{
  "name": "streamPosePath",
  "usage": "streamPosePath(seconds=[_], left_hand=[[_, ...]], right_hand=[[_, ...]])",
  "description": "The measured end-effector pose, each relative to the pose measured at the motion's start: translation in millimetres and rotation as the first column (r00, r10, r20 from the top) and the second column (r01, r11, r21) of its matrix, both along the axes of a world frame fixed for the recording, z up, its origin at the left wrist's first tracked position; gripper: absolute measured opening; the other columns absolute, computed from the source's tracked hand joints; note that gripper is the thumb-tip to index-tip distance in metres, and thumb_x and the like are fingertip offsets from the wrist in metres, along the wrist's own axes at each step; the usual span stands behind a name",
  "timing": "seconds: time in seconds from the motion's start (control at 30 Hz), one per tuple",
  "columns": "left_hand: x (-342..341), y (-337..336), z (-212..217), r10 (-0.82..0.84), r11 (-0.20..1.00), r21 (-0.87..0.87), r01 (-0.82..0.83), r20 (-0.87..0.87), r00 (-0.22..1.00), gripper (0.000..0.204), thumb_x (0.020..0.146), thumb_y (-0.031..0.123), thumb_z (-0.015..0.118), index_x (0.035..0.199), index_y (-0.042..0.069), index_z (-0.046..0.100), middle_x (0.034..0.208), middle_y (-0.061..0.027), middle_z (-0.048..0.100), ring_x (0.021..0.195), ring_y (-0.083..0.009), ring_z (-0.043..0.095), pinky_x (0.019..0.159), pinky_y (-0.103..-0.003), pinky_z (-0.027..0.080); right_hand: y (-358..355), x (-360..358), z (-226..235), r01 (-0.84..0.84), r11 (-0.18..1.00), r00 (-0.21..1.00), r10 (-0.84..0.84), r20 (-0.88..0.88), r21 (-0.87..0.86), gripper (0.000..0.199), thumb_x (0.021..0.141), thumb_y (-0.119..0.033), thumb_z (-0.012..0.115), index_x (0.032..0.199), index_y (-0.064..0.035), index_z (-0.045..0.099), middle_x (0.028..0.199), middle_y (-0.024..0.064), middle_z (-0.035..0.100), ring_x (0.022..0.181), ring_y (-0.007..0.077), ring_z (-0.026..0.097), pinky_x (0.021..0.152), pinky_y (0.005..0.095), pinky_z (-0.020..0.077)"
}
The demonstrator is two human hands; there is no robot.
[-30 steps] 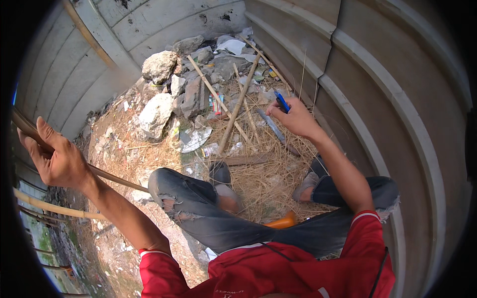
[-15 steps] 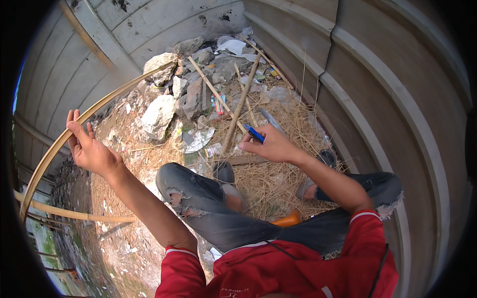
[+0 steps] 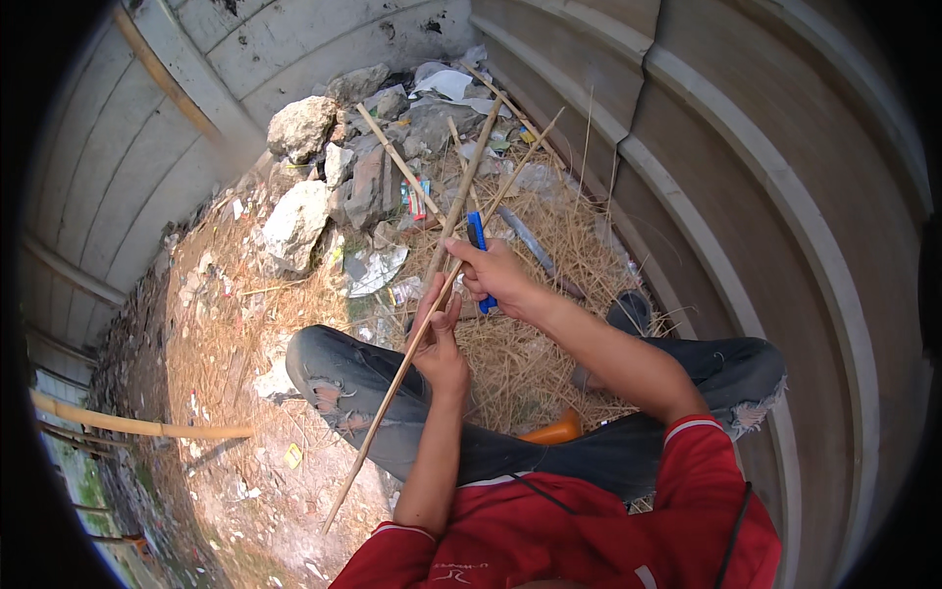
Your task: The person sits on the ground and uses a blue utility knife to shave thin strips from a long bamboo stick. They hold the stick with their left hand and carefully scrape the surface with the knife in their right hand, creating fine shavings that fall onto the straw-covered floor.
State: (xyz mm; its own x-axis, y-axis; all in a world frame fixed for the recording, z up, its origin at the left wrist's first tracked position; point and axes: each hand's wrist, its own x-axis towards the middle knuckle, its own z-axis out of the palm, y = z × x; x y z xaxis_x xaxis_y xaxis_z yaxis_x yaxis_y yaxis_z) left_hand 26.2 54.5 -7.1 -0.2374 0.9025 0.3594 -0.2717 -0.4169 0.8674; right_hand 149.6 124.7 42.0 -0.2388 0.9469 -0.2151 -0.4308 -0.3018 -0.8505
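Observation:
A long, thin bamboo strip (image 3: 383, 424) slants across in front of me, its near end low at the left and its far end up by the straw. My left hand (image 3: 442, 351) is closed around it below the middle, the strip running between thumb and fingers. Just above, my right hand (image 3: 498, 273) grips a blue utility knife (image 3: 476, 232) in its fist while its thumb and forefinger touch the strip. Whether the knife's blade is out cannot be seen. Behind the hands, a thicker bamboo stick (image 3: 479, 147) crosses the strip's line.
A long metal blade (image 3: 528, 239) lies on the straw (image 3: 525, 348) beyond my right hand. More bamboo pieces (image 3: 390, 147) lean near rocks (image 3: 297, 226) and litter. An orange object (image 3: 551, 430) sits by my legs. A corrugated wall (image 3: 746, 196) rises close at right; a bamboo pole (image 3: 147, 425) lies left.
My left hand has swung from far left to the middle, bringing the bamboo strip in front of me. My right hand has moved slightly left and now touches the strip, still holding the utility knife.

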Motion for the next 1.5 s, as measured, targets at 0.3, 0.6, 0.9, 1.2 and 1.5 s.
streamPosePath(seconds=[0.3,0.6,0.9,1.2,1.5], left_hand=[[-58.2,-54.8,5.6,-0.738,0.434,-0.194,0.88,0.483,0.471,0.08,0.102,0.057,0.039,0.153,-0.002,0.027,0.119,-0.0264,0.065,0.091,-0.0305,0.073,0.079,-0.036,0.06],[-35.5,-72.1,18.6,-0.661,0.613,-0.496,0.615,0.104,0.743,0.035,0.108,0.026,0.044,0.133,0.002,0.046,0.065,0.001,0.043,0.047,-0.0061,0.038,0.045,-0.022,0.03],[-30.3,-50.0,39.8,-0.561,0.68,-0.487,0.548,0.136,0.816,0.02,0.095,0.007,0.055,0.114,0.005,0.049,0.059,0.0074,0.033,0.042,-0.0034,0.027,0.04,-0.024,0.018],[-20.5,-37.3,37.1,-0.463,0.664,-0.59,0.459,0.158,0.872,0.023,0.09,0.002,0.044,0.112,0.006,0.05,0.06,0.0065,0.032,0.045,-0.0051,0.025,0.041,-0.025,0.021],[8.2,-105.3,38.7,-0.59,0.497,-0.674,0.546,0.199,0.782,0.023,0.091,0.002,0.042,0.113,0.006,0.049,0.062,0.0057,0.032,0.046,-0.0061,0.027,0.041,-0.024,0.023]], right_hand=[[64.6,43.3,56.4,-0.06,0.917,0.886,-0.133,0.444,0.394,0.031,0.097,-0.032,0.063,0.079,-0.009,0.055,0.06,-0.0049,0.043,0.05,0.0068,0.038,0.048,0.0287,0.0297],[75.2,52.4,74.0,-0.052,0.833,0.692,-0.368,0.621,0.551,0.049,0.094,-0.048,0.065,0.08,-0.0007,0.063,0.065,0.0029,0.053,0.063,0.0134,0.048,0.061,0.0352,0.041],[-34.8,39.6,41.1,-0.59,0.706,0.32,-0.241,0.916,0.392,0.022,0.079,-0.022,0.068,0.072,-0.0013,0.065,0.06,0.0201,0.059,0.056,0.0369,0.059,0.057,0.0473,0.0459],[-49.7,24.0,0.7,-0.57,0.768,0.078,-0.302,0.95,0.292,0.013,0.077,-0.016,0.065,0.076,-0.0049,0.071,0.069,0.0221,0.067,0.068,0.0412,0.068,0.066,0.0502,0.0557],[68.8,92.2,-22.0,-0.193,0.906,-0.105,-0.402,0.91,0.378,0.016,0.083,-0.008,0.061,0.086,0.0014,0.073,0.086,0.0259,0.071,0.081,0.0427,0.071,0.073,0.0495,0.0575]])
